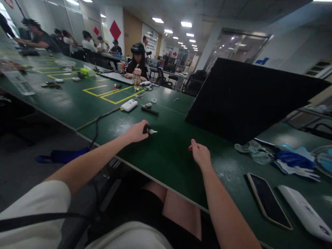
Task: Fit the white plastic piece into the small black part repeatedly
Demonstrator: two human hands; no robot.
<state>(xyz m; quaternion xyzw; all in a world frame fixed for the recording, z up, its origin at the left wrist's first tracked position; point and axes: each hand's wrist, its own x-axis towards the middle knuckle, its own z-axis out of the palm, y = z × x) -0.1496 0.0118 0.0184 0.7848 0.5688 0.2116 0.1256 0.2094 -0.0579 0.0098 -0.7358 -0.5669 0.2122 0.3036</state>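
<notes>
Nearest to me, at the right, lie one phone [269, 200] and one white device [304, 211] on the counter [166, 157]. With left hand [138, 131], arm stretched forward, I pinch one black piece with white tip [146, 129]; right hand [201, 154] is curled, its thumb up near bent fingers

Looks forward and down from head height; sits close above the left hand [137, 132] and right hand [202, 155]; faces, at a slant, across the green table [168, 155] into the room.
</notes>
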